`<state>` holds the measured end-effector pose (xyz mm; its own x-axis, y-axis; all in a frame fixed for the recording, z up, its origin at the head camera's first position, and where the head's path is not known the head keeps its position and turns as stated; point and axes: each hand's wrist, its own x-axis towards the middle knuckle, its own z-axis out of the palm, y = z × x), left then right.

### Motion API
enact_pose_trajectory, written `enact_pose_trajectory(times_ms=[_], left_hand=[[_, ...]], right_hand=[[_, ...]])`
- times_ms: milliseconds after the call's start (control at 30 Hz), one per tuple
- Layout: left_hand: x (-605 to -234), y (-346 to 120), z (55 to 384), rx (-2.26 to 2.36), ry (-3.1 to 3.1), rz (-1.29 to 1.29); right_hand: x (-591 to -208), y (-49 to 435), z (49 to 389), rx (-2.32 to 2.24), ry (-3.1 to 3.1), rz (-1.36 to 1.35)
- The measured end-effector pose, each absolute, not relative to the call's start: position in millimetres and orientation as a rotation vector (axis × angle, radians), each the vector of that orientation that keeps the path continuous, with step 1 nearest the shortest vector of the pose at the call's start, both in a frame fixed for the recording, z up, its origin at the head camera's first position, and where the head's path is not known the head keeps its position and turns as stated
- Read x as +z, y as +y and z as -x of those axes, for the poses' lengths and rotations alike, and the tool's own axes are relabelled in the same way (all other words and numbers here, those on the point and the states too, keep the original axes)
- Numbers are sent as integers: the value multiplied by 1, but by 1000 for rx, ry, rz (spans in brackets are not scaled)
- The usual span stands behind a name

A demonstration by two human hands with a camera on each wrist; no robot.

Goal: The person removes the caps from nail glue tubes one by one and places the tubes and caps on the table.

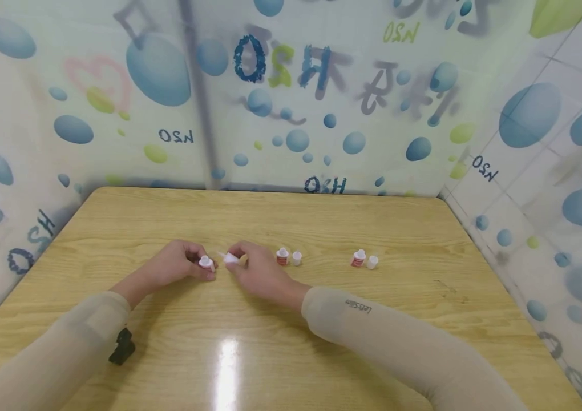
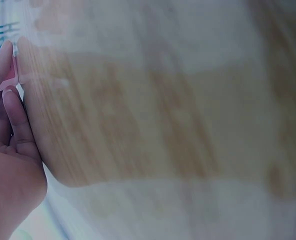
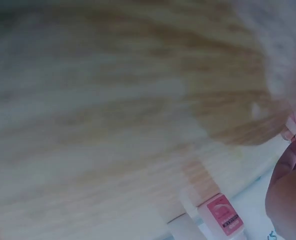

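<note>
Near the middle of the table, my left hand (image 1: 175,264) grips a small white bottle (image 1: 206,263) with a red label, its narrow white top uncovered. Just to its right, my right hand (image 1: 264,273) pinches a white cap (image 1: 230,259) between thumb and fingers. A thin pale tip sticks out of that cap toward the bottle. In the left wrist view, a bit of the bottle's pink label (image 2: 14,69) shows by the thumb. At the right edge of the right wrist view, the right hand (image 3: 290,185) is only partly visible.
Right of my hands stands a second red-labelled bottle (image 1: 282,257) with a white cap (image 1: 297,258) beside it. Farther right are a third bottle (image 1: 358,259) and its cap (image 1: 372,262). The wooden table (image 1: 270,220) meets a patterned curtain (image 1: 291,114) at the back.
</note>
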<state>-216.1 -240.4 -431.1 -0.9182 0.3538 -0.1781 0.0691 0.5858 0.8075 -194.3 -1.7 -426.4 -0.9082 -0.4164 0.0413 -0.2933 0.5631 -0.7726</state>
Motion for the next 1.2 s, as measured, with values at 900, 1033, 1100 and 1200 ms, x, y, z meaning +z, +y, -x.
enact_pose_trajectory(times_ms=[900, 1033, 1100, 1200], left_hand=[[-430, -230, 219, 1247, 2551, -363], [-431, -233, 218, 1233, 2557, -375], [-432, -234, 218, 1223, 2561, -361], [-432, -237, 217, 1211, 2567, -343]], right_hand=[[-430, -18, 217, -1296, 2574, 420], [-433, -20, 218, -1225, 2589, 446], [-434, -21, 219, -1209, 2585, 457], [-434, -23, 220, -1192, 2573, 463]])
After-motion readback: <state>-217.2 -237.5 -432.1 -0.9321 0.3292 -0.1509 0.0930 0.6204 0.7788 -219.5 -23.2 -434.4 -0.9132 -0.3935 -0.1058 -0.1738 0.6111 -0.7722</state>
